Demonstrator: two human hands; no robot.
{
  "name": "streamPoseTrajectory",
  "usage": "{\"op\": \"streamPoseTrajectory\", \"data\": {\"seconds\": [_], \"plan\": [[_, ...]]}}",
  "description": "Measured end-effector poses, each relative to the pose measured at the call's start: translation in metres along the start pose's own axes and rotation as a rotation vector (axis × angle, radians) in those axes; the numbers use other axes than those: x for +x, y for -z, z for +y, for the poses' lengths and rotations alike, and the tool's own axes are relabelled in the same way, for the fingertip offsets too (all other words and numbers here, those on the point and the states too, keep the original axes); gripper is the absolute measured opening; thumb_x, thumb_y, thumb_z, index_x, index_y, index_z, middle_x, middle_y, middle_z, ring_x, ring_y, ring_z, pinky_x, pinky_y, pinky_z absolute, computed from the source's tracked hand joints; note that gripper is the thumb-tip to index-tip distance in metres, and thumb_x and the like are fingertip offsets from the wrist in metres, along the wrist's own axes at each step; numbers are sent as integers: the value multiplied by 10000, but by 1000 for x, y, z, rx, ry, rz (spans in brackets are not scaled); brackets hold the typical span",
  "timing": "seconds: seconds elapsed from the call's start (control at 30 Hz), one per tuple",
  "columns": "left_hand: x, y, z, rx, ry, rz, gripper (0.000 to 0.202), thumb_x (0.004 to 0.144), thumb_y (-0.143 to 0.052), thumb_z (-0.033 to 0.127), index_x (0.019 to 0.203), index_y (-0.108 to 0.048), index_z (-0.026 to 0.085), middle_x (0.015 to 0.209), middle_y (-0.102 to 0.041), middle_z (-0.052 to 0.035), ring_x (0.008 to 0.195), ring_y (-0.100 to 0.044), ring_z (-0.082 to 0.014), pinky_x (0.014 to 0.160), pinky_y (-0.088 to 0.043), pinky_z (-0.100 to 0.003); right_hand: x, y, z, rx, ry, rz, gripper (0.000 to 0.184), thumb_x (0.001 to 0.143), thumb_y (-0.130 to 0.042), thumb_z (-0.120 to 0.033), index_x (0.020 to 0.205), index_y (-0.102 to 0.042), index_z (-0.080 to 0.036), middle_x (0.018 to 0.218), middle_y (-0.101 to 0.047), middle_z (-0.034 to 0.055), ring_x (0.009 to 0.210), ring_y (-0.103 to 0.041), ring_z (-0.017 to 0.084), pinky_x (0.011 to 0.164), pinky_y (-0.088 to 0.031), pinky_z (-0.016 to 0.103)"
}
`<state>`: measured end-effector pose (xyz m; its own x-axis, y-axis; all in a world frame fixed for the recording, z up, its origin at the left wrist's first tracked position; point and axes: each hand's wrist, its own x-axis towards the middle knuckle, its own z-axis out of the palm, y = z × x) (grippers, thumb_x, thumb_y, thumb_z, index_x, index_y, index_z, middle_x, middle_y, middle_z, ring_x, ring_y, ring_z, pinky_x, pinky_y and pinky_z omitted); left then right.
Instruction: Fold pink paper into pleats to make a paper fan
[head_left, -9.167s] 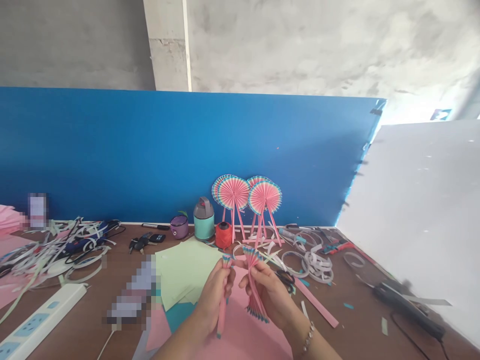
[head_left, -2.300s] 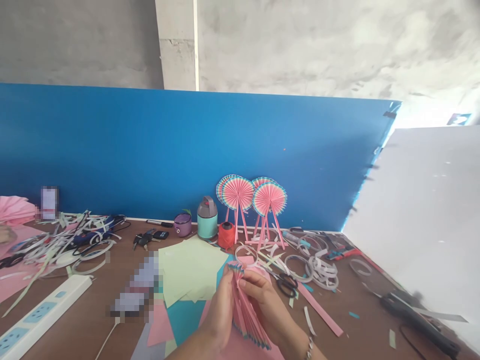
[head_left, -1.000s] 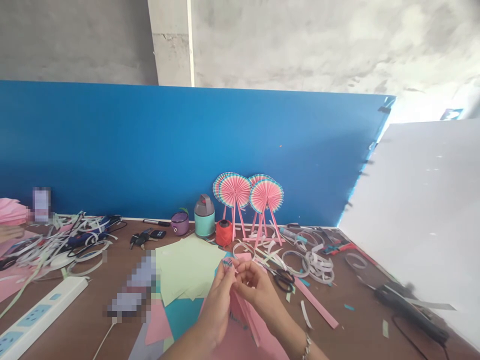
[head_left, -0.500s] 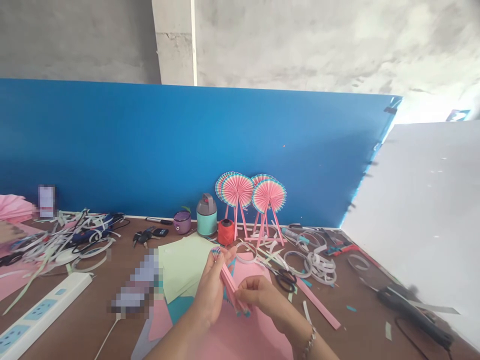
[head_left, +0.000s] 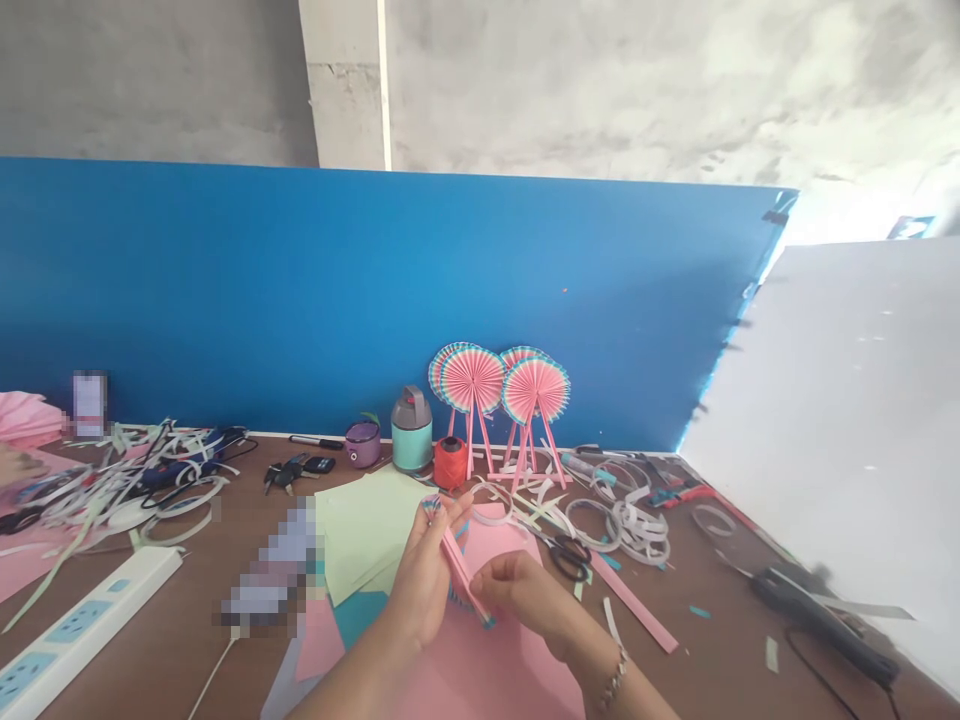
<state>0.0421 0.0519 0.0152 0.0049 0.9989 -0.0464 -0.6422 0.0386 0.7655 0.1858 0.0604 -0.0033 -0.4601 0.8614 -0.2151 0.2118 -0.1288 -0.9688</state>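
Between my hands is a bundle of pleated pink paper (head_left: 463, 572) with blue-edged ends, slanting from upper left to lower right. My left hand (head_left: 426, 560) wraps round its upper part. The fingers of my right hand (head_left: 514, 592) pinch along the right side of its lower part. Beneath both lie pink paper sheets (head_left: 517, 670), with light green sheets (head_left: 367, 525) to the left. Behind stand finished-looking pink pleated paper wheels (head_left: 536, 390) on paper legs.
Scissors (head_left: 570, 557) and a pink strip (head_left: 637, 605) lie right of my hands, near curled white strips (head_left: 641, 530). A glue gun (head_left: 825, 625) rests far right. Leftward are a power strip (head_left: 82, 630), keys (head_left: 285, 474) and a strip pile (head_left: 165, 480). A teal flask (head_left: 412, 440) and red spool (head_left: 451, 463) stand behind.
The lower end of the pleated bundle looks narrower and more pressed together than before. My right hand has shifted only slightly; my left hand keeps its hold.
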Motion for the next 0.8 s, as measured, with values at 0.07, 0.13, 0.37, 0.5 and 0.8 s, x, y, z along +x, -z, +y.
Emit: {"op": "streamPoseTrajectory", "data": {"seconds": [0.07,0.13,0.37,0.5,0.8], "plan": [[0,0,0,-37,21,-11,118,900,-488,349,923,-484,234,1242,-608,-101,1225,-492,-225,1071,-261,-437,1,1,0,-23,-5,-1,318,702,-640,-424,586,-649,-128,521,-542,-5,512,-377,88,535,-271,240],[0,0,0,-71,38,-23,98,905,-477,334,914,-474,237,1244,-606,-101,1205,-514,-226,1060,-277,-440,1,3,0,-35,-13,1,303,690,-644,-418,607,-667,-128,533,-557,-2,522,-401,95,544,-290,241],[1,-1,2,-186,100,-10,81,895,-499,310,905,-452,244,1228,-614,-100,1139,-570,-228,1029,-311,-439,0,4,-4,-12,-40,-3,279,678,-651,-395,613,-672,-125,557,-577,9,552,-441,107,564,-315,242],[0,-2,5,-244,138,24,84,885,-520,274,919,-448,246,1200,-626,-103,1073,-611,-223,988,-363,-425,-2,3,-7,-19,-23,-22,301,698,-642,-404,561,-645,-136,577,-579,13,559,-429,107,560,-297,243],[5,-1,11,-317,172,139,35,900,-489,200,913,-472,228,1033,-656,-71,622,-608,-95,771,-507,-353,3,9,3,-94,-96,27,451,688,-667,-554,505,-583,-151,439,-351,-57,483,-228,77,509,-161,258]]}}
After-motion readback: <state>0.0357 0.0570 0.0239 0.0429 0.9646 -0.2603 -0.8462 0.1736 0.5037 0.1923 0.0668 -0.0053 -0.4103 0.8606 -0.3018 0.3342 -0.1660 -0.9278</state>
